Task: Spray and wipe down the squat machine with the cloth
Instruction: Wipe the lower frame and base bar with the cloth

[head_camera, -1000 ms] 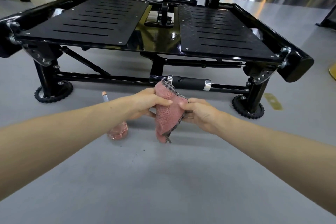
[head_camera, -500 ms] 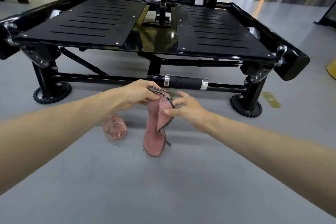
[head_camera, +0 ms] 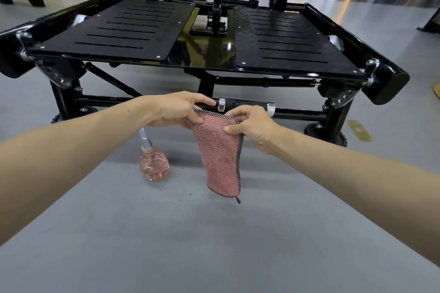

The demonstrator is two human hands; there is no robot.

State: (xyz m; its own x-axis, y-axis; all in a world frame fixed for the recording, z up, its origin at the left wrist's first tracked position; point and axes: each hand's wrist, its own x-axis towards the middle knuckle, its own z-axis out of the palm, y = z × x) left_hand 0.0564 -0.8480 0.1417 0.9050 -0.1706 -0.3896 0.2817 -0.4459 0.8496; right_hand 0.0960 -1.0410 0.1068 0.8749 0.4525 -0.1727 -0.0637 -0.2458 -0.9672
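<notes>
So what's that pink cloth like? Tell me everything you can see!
The cloth is pink and fuzzy, like a towel, with a dark stitched edge and a little tag at its bottom corner. It hangs limp above the grey floor, in front of the squat machine. Both hands pinch its top: the left hand at one corner, the right hand at the other side.

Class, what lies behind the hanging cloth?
Behind the cloth is grey floor, with a black grip just above its top edge. The floor patch directly behind it is covered.
</notes>
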